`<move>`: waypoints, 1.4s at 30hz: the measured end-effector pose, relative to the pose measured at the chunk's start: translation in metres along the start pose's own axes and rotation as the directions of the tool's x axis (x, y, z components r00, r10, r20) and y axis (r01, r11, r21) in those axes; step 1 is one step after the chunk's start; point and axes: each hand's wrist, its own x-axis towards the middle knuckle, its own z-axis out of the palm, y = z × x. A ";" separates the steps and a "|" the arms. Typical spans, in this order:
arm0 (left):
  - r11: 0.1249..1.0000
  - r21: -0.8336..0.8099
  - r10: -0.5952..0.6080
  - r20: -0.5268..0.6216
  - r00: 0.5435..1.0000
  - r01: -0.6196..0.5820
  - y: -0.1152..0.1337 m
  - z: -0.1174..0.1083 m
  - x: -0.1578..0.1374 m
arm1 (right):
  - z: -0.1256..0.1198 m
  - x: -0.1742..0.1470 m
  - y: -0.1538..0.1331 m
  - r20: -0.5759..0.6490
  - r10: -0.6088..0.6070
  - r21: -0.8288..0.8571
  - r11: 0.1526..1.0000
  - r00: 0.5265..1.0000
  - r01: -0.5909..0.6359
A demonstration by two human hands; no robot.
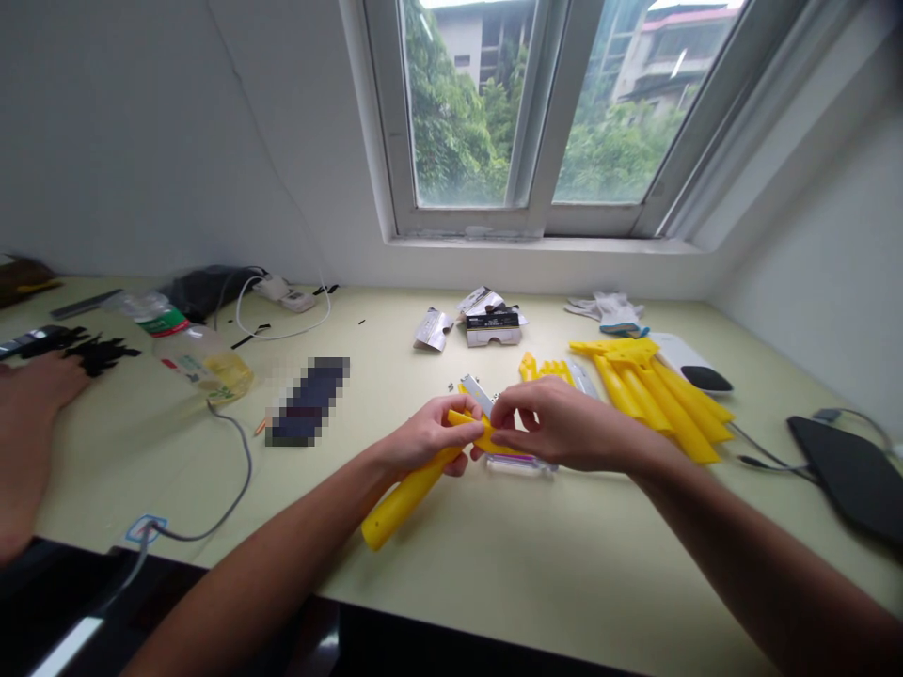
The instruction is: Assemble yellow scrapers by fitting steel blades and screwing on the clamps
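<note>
My left hand (437,432) is closed round a yellow plastic handle (409,500), whose long tube slants down to the left. At its upper end, a wider yellow head lies between my two hands. My right hand (546,418) is bent in a pinch against that head; whatever sits between its fingertips is too small or hidden to name. Just behind my fingers is a grey metal strip (478,393), with small dark bits (451,386) beside it. A clear plastic packet (522,464) with a purple stripe lies under my right hand.
Several yellow handles (653,390) are piled at right, with smaller yellow parts (546,367) nearby. Small cardboard boxes (492,328) and white gloves (607,308) lie further back. Leftward are a blurred-out dark rectangle (310,402), a bottle (198,362), cables and another person's hand (53,381).
</note>
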 end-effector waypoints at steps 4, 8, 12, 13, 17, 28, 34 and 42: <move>1.000 -0.019 0.000 0.003 1.000 0.000 0.000 0.001 -0.001 | -0.008 -0.001 0.005 0.084 0.034 0.042 0.998 0.996 -0.037; 0.997 -0.059 0.044 -0.059 0.997 -0.047 0.001 0.003 -0.001 | -0.027 -0.007 0.016 0.038 0.134 0.194 0.971 0.990 -0.139; 0.995 -0.088 0.041 -0.107 0.993 -0.051 0.003 0.007 -0.003 | -0.031 -0.004 0.026 -0.027 0.274 0.391 0.888 0.961 -0.242; 0.994 -0.098 0.038 -0.115 0.993 -0.050 0.003 0.008 -0.003 | -0.028 -0.002 0.027 -0.033 0.298 0.411 0.874 0.954 -0.258; 0.990 -0.131 0.044 -0.125 0.991 -0.060 0.001 0.010 -0.002 | -0.010 0.007 0.022 -0.026 0.327 0.399 0.870 0.945 -0.290; 0.986 -0.131 0.094 -0.105 0.990 -0.108 -0.005 0.009 0.000 | 0.010 0.012 0.008 -0.177 0.341 0.150 0.937 0.923 -0.317; 0.992 -0.081 0.092 -0.105 0.990 -0.101 -0.007 0.009 0.002 | 0.015 0.014 0.011 -0.151 0.342 0.183 0.932 0.928 -0.314; 0.989 -0.089 0.106 -0.123 0.987 -0.117 -0.008 0.010 0.002 | 0.015 0.016 0.008 -0.112 0.359 0.250 0.913 0.926 -0.324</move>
